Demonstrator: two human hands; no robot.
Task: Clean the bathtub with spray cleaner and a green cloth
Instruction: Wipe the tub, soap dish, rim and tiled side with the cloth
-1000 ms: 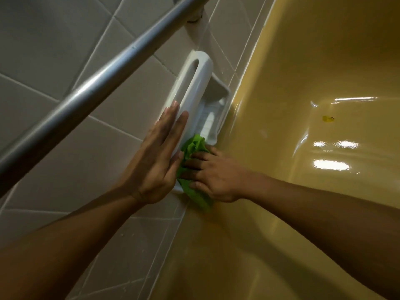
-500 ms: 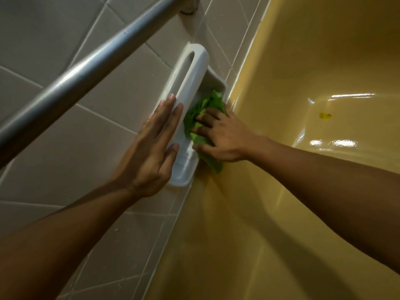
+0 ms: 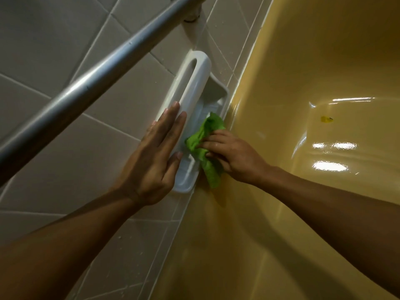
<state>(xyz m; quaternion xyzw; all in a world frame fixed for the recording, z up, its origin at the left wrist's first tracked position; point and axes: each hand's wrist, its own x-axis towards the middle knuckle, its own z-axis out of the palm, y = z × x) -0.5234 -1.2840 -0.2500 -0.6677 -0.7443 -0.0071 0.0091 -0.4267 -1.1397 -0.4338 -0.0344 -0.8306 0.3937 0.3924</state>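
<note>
While my flat, open-fingered left hand (image 3: 151,161) braces on the white ceramic wall soap dish (image 3: 194,83), my right hand (image 3: 233,156) grips the crumpled green cloth (image 3: 205,144) against its tray. I judge the glossy yellow bathtub (image 3: 281,213) itself mostly unwiped.

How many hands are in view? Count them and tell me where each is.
2. The left hand lies flat against the white soap holder on the tiled wall; the right hand holds the green cloth in its tray.
</note>
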